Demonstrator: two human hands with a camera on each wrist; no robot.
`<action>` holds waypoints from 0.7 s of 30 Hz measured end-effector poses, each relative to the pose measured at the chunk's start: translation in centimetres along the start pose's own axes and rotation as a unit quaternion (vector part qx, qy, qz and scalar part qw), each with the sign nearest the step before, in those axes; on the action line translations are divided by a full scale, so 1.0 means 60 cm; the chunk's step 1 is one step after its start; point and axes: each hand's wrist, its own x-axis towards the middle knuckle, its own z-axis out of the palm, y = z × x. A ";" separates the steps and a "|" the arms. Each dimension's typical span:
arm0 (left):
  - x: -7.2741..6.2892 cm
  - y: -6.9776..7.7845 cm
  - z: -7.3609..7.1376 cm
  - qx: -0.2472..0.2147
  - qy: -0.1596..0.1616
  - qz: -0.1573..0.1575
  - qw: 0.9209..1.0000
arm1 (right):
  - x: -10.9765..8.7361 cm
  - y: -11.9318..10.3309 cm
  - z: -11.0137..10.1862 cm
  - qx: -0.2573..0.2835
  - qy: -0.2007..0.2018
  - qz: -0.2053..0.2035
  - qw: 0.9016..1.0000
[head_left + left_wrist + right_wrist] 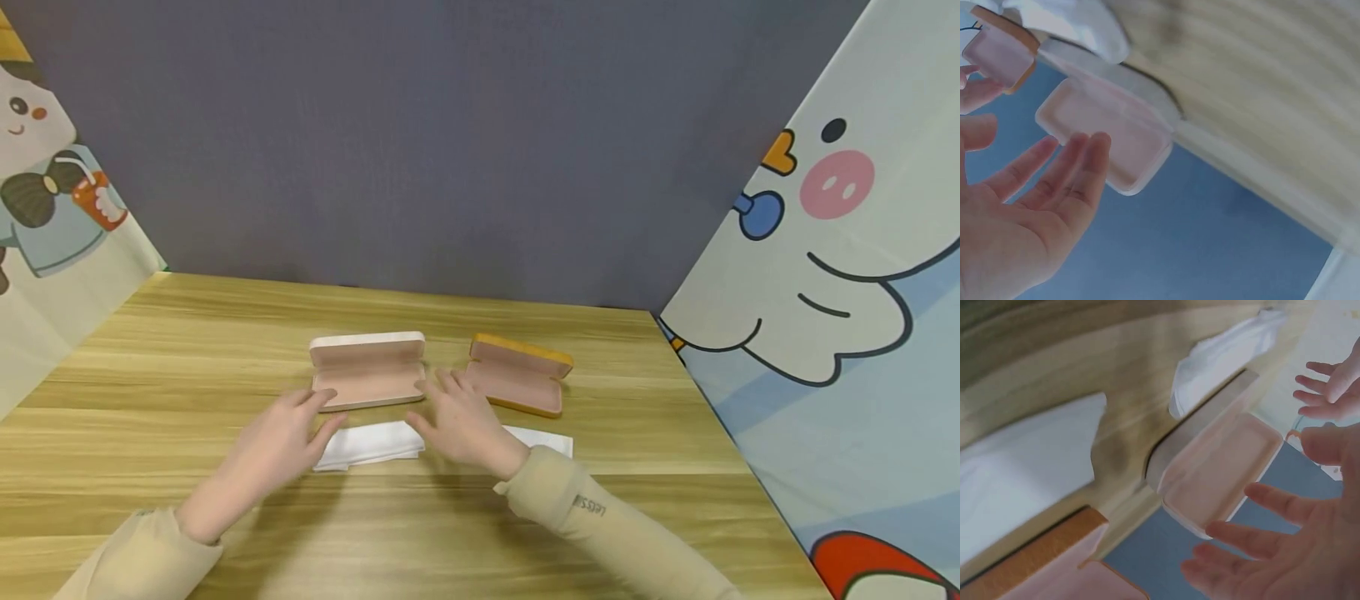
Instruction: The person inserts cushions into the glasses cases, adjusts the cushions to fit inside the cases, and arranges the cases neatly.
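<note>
A white glasses case with pink lining stands open on the table, its lid tipped up at the back. My left hand is at its front left corner, thumb spread from the relaxed fingers. Between this case and an open orange glasses case is my right hand, fingertips near the white case's right end. Both palms, seen in the wrist views, hold nothing. In front of the white case lies a folded white cloth. Another white cloth lies before the orange case, partly hidden by the right hand.
The wood-grain table ends at a dark grey panel at the back. Cartoon-printed sheets flank it, one on the left and one on the right. Beige sleeves cover both forearms.
</note>
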 end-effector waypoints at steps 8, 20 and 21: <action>-0.021 -0.019 0.017 0.003 -0.007 0.003 1.000 | 0.005 -0.003 0.027 -0.030 -0.015 -0.014 0.999; -0.028 -0.045 0.044 0.016 -0.043 -0.022 0.999 | 0.023 0.002 0.056 -0.053 -0.032 0.003 0.998; -0.028 -0.045 0.044 0.019 -0.047 -0.024 0.998 | 0.024 0.002 0.058 -0.053 -0.033 0.006 0.998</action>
